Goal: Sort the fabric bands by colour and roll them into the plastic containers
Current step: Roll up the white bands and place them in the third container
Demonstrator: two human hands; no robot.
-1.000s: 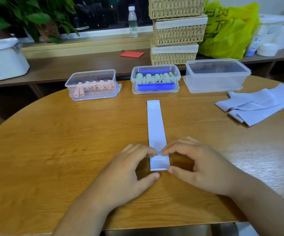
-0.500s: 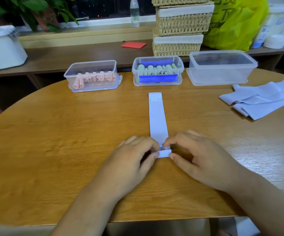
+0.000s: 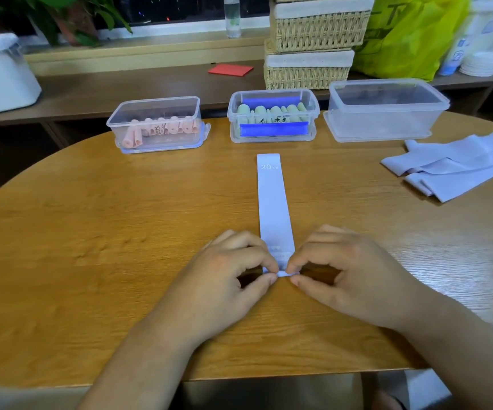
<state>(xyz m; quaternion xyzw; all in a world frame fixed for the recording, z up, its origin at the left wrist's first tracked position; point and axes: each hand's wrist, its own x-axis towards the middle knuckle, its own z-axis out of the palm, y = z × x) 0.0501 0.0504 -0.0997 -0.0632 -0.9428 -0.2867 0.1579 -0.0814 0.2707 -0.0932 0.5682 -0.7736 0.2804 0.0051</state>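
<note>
The long, flat, pale lavender fabric band (image 3: pixel 274 202) lies straight on the round wooden table (image 3: pixel 91 238). Its far end, printed 20 LB, points toward the 3 containers, and its near end is turned up into a first small fold. The left hand (image 3: pixel 227 279) and the right hand (image 3: pixel 348 276) each pinch that fold between curled thumb and forefinger, 1 at each edge, with the fingertips nearly meeting over the middle. This looks like the very start of rolling, and the start decides the roll: the first turn should be tight and square to the band's long edges, or the coil will likely telescope into a cone. It seems best to roll away from the body with the 2 hands moving evenly, thumbs pushing from behind and forefingers pressing the coil down onto the flat length ahead, so the probably elastic fabric neither slackens nor skews. Nothing weights the flat part, so a tug toward the body could drag it crooked. The clear rectangular plastic container (image 3: pixel 387 113) at the right looks empty and sits near the loose pile of lavender bands (image 3: pixel 452 170), so it seems the place for this colour. The clear plastic box of pink rolls (image 3: pixel 156 128) and the clear plastic box of pale green rolls (image 3: pixel 273 119) appear taken.
</note>
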